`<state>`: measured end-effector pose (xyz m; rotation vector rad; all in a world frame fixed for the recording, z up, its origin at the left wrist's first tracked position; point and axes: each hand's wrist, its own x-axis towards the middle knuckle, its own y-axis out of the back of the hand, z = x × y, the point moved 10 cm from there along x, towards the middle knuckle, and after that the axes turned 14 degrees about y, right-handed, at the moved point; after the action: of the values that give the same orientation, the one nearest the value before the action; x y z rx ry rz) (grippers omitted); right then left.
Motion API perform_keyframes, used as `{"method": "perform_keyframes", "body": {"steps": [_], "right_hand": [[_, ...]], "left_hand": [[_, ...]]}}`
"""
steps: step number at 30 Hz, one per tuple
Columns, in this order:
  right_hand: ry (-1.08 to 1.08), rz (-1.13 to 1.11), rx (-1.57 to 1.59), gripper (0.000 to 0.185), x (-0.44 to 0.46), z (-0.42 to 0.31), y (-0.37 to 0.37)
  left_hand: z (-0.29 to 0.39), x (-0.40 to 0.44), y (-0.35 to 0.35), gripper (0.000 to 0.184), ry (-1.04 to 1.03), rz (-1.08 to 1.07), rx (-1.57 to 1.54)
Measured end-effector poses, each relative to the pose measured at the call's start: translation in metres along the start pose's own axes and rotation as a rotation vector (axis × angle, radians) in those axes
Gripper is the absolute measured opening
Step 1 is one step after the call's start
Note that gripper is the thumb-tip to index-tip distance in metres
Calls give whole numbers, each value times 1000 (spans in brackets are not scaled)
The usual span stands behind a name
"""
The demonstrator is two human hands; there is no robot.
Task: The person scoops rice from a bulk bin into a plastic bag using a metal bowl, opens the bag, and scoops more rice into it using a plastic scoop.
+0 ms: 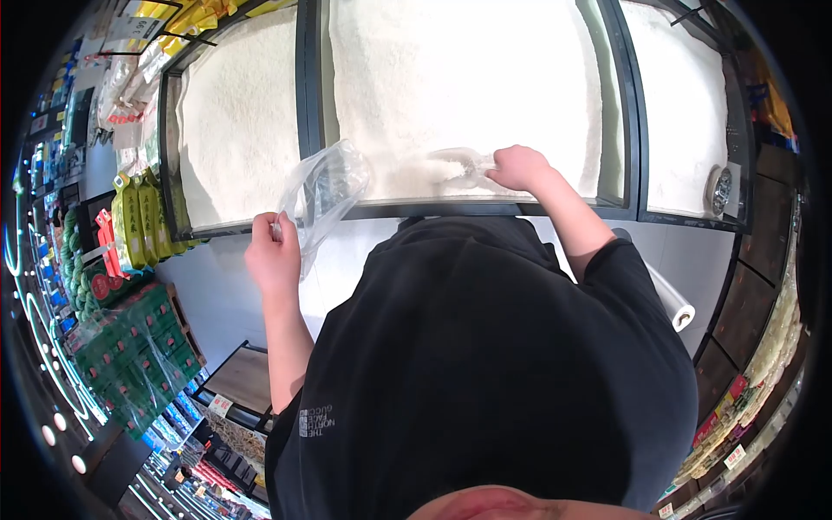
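Observation:
My left hand (276, 247) is closed on the edge of a clear plastic bag (328, 186), which hangs loosely over the front edge of the middle bin. In my right hand (518, 168) is the handle of a clear scoop (464, 166). The scoop lies low over the white grain (451, 78) in that bin, near its front, to the right of the bag. Some white grain shows in and around the scoop. The grain looks like rice, but it is too bright to be sure.
Black frames (309, 87) divide the bins, with more white grain (238, 130) to the left and right. A roll of clear plastic bags (680, 314) sticks out at my right. Green packets (143, 221) hang at the left, above stacked green boxes (130, 355).

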<state>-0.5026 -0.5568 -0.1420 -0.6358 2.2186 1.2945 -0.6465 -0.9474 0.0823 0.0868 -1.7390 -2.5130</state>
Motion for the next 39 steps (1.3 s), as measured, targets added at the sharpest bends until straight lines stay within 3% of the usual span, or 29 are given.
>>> {"method": "perform_keyframes", "body": {"steps": [7, 15, 20, 24, 28, 39], "right_hand": [[-85, 110, -16, 45, -27, 28, 34], [8, 26, 73, 43, 32, -7, -33], [109, 47, 125, 52, 82, -21, -76], [109, 24, 117, 42, 65, -33, -61], [149, 58, 70, 54, 73, -17, -76], [21, 119, 140, 56, 43, 16, -81]], "left_hand": [[23, 4, -2, 19, -48, 9, 1], [54, 2, -1, 17, -125, 39, -73], [60, -4, 0, 15, -159, 57, -76], [50, -6, -1, 15, -122, 54, -49], [32, -7, -9, 21, -89, 37, -7], [32, -1, -21, 24, -143, 54, -71]]}}
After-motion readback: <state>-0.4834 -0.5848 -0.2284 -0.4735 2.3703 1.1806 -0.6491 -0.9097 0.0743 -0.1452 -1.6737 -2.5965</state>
